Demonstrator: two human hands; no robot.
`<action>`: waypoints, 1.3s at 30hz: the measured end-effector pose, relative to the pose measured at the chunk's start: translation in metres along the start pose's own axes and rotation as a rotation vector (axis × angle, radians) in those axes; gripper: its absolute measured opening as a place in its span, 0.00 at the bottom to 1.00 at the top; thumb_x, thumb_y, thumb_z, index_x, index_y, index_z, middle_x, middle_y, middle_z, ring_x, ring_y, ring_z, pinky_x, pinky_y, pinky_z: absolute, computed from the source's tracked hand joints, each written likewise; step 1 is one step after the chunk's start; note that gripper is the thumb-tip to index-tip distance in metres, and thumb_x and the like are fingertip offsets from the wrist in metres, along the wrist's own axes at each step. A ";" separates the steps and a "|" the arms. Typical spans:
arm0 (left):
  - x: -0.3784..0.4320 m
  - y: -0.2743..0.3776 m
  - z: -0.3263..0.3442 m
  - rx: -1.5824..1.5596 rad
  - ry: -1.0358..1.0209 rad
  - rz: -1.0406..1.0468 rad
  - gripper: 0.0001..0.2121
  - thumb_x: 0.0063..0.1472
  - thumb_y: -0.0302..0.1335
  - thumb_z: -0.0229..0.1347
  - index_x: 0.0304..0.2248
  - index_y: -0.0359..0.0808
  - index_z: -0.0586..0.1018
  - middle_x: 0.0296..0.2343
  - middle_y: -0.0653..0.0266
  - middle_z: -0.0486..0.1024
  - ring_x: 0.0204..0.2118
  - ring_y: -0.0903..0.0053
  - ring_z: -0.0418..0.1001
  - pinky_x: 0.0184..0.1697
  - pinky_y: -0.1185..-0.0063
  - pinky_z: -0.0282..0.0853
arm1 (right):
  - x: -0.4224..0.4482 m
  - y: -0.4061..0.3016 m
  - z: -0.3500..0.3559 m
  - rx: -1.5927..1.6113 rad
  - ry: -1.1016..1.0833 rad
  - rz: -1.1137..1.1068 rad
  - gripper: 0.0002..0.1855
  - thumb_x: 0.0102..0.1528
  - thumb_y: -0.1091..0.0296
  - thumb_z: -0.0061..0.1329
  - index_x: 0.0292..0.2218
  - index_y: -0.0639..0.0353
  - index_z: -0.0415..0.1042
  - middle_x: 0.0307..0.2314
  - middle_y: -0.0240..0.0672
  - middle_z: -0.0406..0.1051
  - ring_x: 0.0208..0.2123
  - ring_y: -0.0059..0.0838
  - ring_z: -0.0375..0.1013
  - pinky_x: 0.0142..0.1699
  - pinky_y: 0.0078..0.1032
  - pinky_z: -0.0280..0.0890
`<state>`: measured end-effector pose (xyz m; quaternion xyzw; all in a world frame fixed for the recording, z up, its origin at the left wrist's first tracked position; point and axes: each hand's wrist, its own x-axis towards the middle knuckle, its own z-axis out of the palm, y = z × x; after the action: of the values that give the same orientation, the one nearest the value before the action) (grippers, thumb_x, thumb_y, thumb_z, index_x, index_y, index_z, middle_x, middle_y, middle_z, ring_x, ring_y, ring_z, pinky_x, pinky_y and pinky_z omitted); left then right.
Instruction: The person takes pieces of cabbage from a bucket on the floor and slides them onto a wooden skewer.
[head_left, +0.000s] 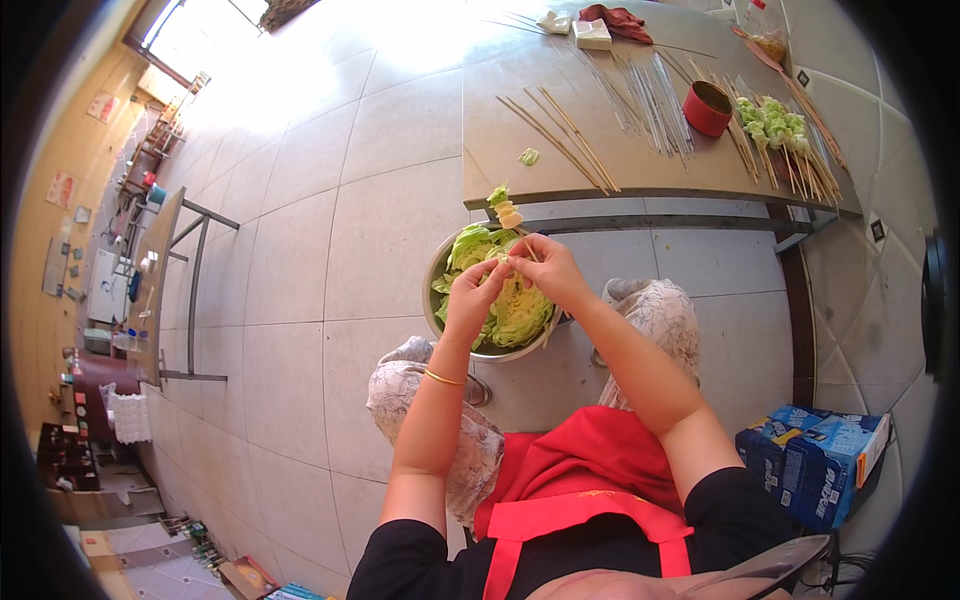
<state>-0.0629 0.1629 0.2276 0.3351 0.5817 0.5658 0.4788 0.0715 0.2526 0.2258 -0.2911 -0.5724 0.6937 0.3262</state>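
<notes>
My right hand (553, 271) is closed around a thin bamboo skewer (530, 247). Folded pieces of cabbage leaf (508, 215) are threaded near the skewer's far end, which points away from me. Between the fingertips of my left hand (472, 296) is a small pale piece of leaf (502, 258), touching or close to my right fingers. Both hands are above a round metal bowl (429, 307), which sits between my knees. Cut cabbage (517, 315) with layered green leaves fills much of it; my hands and wrists cover part of the view inside.
A metal-topped table (495, 169) stands ahead to the right, bearing loose bamboo skewers (559, 139), metal skewers (652, 105), a red round container (708, 109) and filled cabbage skewers (772, 124). A cabbage piece (529, 156) lies near its edge. Blue cartons (814, 465) sit on the floor at right.
</notes>
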 end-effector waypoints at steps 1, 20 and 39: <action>0.000 0.000 0.001 0.001 0.016 0.023 0.12 0.61 0.30 0.53 0.38 0.28 0.76 0.20 0.78 0.67 0.20 0.95 0.58 0.22 0.92 0.51 | 0.000 0.000 0.000 0.024 0.004 0.008 0.07 0.53 0.71 0.51 0.31 0.65 0.70 0.22 0.29 0.69 0.18 0.16 0.64 0.24 0.16 0.60; 0.018 0.013 -0.072 -0.596 0.498 0.271 0.11 0.60 0.30 0.53 0.40 0.34 0.74 0.30 0.67 0.74 0.23 0.92 0.60 0.20 0.93 0.54 | -0.039 -0.025 0.014 -0.454 -0.349 0.049 0.14 0.59 0.69 0.40 0.44 0.66 0.68 0.17 0.33 0.68 0.19 0.21 0.65 0.26 0.21 0.60; 0.012 0.019 -0.075 0.238 0.721 0.636 0.07 0.58 0.23 0.56 0.34 0.33 0.71 0.30 0.67 0.73 0.32 0.86 0.69 0.37 0.87 0.65 | -0.046 -0.041 0.012 -0.339 -0.403 0.122 0.13 0.61 0.71 0.37 0.42 0.67 0.69 0.13 0.29 0.63 0.16 0.16 0.61 0.23 0.18 0.58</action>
<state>-0.1399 0.1509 0.2371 0.3313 0.6397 0.6935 0.0093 0.0956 0.2142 0.2699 -0.2317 -0.7151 0.6503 0.1098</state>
